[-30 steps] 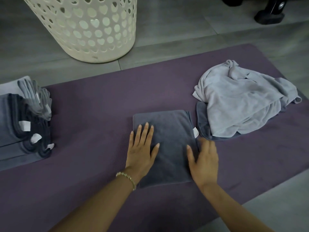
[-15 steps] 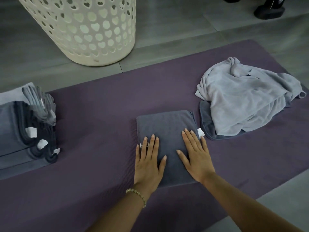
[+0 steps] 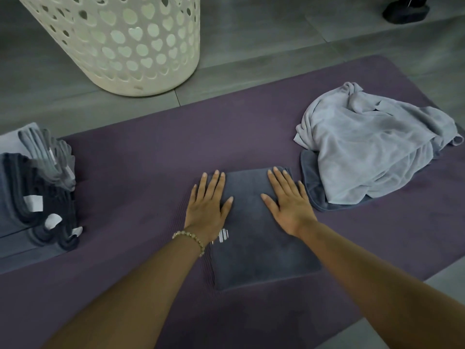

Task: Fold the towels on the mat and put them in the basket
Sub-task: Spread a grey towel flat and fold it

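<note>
A folded dark grey towel (image 3: 254, 248) lies in the middle of the purple mat (image 3: 151, 159). My left hand (image 3: 207, 205) lies flat with straight fingers on the towel's far left edge. My right hand (image 3: 289, 201) presses flat on its far right part. A crumpled light grey towel (image 3: 372, 147) sits on the mat at the right, on top of a dark grey towel (image 3: 312, 187). A stack of folded towels (image 3: 32, 197) rests at the mat's left end. The white basket (image 3: 120, 41) with heart-shaped holes stands on the floor beyond the mat.
Grey tiled floor (image 3: 264, 46) surrounds the mat. A dark object (image 3: 405, 10) stands at the top right corner. The mat's near right edge meets floor at the lower right.
Both hands have slid away from me along the folded towel, from its near part to its far end, staying flat. The camera has moved closer.
</note>
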